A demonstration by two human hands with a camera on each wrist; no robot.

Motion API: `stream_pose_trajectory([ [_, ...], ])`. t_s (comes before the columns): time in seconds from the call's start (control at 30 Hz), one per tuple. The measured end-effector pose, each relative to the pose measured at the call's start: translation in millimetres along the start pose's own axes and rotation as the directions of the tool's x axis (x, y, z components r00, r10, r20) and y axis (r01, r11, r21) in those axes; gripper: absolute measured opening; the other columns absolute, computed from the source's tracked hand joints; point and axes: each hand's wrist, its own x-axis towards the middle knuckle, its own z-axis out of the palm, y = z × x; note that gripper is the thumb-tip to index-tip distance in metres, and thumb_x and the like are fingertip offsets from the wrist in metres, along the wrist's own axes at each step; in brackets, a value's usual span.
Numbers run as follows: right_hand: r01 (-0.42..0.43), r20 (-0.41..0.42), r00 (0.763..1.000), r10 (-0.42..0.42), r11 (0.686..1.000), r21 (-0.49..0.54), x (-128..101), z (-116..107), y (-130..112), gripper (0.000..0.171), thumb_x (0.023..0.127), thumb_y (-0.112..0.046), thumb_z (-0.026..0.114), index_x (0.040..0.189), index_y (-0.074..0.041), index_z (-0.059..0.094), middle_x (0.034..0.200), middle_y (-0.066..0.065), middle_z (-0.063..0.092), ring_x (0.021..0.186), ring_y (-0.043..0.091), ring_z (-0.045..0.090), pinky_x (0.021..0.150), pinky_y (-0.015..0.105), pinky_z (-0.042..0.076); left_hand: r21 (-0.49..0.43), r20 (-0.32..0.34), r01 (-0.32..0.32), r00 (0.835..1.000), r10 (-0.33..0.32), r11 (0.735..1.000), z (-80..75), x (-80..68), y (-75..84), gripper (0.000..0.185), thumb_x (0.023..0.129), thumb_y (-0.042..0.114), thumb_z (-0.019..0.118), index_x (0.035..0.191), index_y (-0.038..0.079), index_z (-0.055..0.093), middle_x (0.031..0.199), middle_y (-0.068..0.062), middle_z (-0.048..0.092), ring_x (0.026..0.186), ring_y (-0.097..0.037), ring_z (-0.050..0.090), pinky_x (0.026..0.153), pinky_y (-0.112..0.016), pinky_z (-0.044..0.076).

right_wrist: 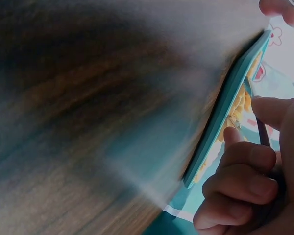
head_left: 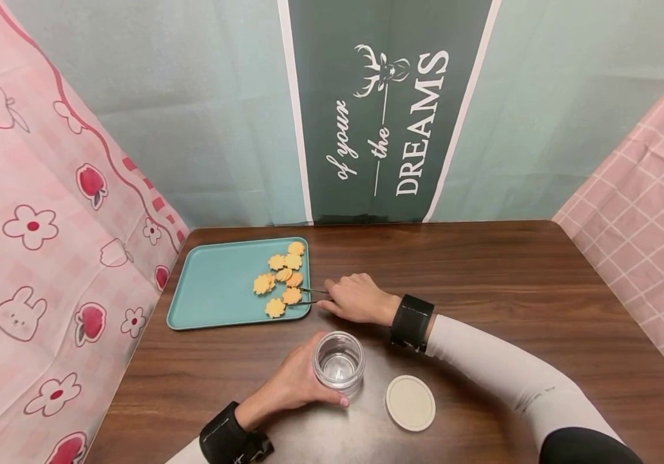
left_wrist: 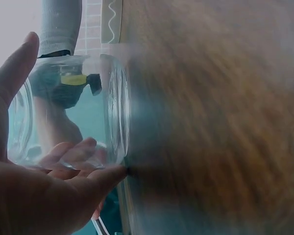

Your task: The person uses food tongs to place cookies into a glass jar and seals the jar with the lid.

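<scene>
My left hand (head_left: 297,379) grips a clear glass jar (head_left: 339,366) standing upright on the table, its mouth uncovered and nothing showing inside. In the left wrist view the thumb and fingers lie around the jar (left_wrist: 83,112). My right hand (head_left: 362,298) holds metal tongs (head_left: 310,302), whose two thin arms reach left over the tray's right rim. Their tips are spread about a flower-shaped biscuit (head_left: 292,296). Several more yellow biscuits (head_left: 293,261) lie scattered and overlapping along the right side of the blue-green tray (head_left: 221,283).
A round cream lid (head_left: 410,403) lies flat on the wooden table (head_left: 482,277), right of the jar and below the right forearm. Behind the table hangs a green cloth (head_left: 239,129) with lettering. Pink patterned cloth (head_left: 30,277) borders the left side.
</scene>
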Motion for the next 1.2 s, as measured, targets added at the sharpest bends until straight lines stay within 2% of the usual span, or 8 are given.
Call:
stream_pose_trajectory([
  [0.43,0.052,-0.037,0.998,-0.05,0.998,0.047,-3.0,3.5,-0.2,0.034,0.106,-0.043,0.063,0.086,-0.016,0.058,0.057,-0.006,0.047,0.052,0.019,0.059,0.046,0.037,0.046,-0.029,-0.012,0.005,1.0,-0.005,1.0,-0.9,-1.0,-1.9,0.101,0.062,0.034,0.104,0.145,0.009,0.054,0.134,-0.011,0.068,0.123,-0.03,0.066,0.11,-0.046,0.05],
  [0.63,0.048,-0.021,0.999,-0.047,0.997,0.055,-2.9,4.3,0.7,0.035,0.107,-0.044,0.061,0.088,-0.015,0.059,0.057,-0.005,0.047,0.052,0.018,0.059,0.047,0.035,0.046,-0.047,-0.025,0.016,1.0,-0.017,0.999,-4.3,-0.4,0.6,0.101,0.061,0.03,0.105,0.146,0.01,0.054,0.137,-0.008,0.068,0.126,-0.029,0.064,0.112,-0.049,0.049],
  [0.97,0.042,0.003,0.999,-0.043,0.996,0.08,-4.7,0.9,3.4,0.033,0.108,-0.043,0.06,0.089,-0.015,0.06,0.057,-0.005,0.047,0.05,0.014,0.054,0.045,0.031,0.041,-0.032,-0.071,-0.001,0.997,-0.001,0.999,-11.5,-2.1,0.6,0.099,0.062,0.028,0.105,0.146,0.009,0.054,0.136,-0.007,0.068,0.126,-0.03,0.064,0.112,-0.049,0.049],
  [1.2,0.043,0.008,0.999,-0.044,0.996,0.081,-7.3,-0.5,4.4,0.033,0.108,-0.043,0.06,0.09,-0.015,0.061,0.058,-0.006,0.047,0.051,0.012,0.053,0.046,0.03,0.04,-0.033,-0.084,0.057,0.995,-0.06,0.998,-18.8,-6.6,-4.0,0.101,0.063,0.03,0.104,0.147,0.008,0.053,0.136,-0.011,0.066,0.126,-0.032,0.064,0.11,-0.054,0.049],
])
